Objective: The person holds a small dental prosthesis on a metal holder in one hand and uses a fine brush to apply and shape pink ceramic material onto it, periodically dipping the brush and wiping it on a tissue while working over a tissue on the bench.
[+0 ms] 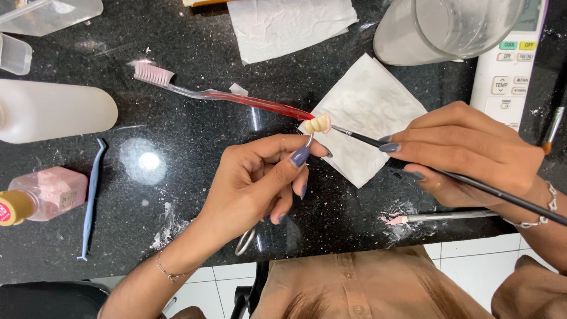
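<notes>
Gripping a small row of cream false teeth in a metal clamp, the left hand steadies it over the white tissue while the right hand pinches a fine brush whose tip touches it, so the coating step seems underway and calls for light, steady strokes.

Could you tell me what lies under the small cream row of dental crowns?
Beneath the small cream row of dental crowns lies a folded white paper tissue on the black speckled counter. The left hand hides most of the metal holder gripping the crowns.
</notes>
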### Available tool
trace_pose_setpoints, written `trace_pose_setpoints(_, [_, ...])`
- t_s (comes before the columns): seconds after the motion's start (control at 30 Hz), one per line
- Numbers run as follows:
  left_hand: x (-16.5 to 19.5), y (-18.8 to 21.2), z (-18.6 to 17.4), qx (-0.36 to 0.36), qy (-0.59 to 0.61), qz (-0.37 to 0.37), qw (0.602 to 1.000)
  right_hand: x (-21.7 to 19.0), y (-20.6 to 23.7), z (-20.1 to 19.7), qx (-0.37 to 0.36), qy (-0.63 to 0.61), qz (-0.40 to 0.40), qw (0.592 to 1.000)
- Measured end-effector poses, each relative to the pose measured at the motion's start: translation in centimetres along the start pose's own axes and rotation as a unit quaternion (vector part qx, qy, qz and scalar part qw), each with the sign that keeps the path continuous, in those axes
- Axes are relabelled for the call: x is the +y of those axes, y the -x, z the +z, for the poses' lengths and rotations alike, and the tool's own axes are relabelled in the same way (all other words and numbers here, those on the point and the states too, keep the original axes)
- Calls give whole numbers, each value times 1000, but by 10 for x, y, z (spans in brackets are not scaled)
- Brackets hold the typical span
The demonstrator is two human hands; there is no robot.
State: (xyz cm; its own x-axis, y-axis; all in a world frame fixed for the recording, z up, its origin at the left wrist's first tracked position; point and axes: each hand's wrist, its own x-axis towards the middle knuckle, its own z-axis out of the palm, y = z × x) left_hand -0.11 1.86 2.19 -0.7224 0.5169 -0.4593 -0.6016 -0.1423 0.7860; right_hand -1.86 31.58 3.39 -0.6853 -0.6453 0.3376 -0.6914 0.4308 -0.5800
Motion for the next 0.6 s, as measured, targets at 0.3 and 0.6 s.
trace_pose_setpoints(0.3, [1,0,-2,11,14,1,1000,9,4,3,-38,7,-39,998])
trace_pose_setpoints(0.6, [3,1,1,13,5,-6,1000,13,7,2,-105,25,-41,993])
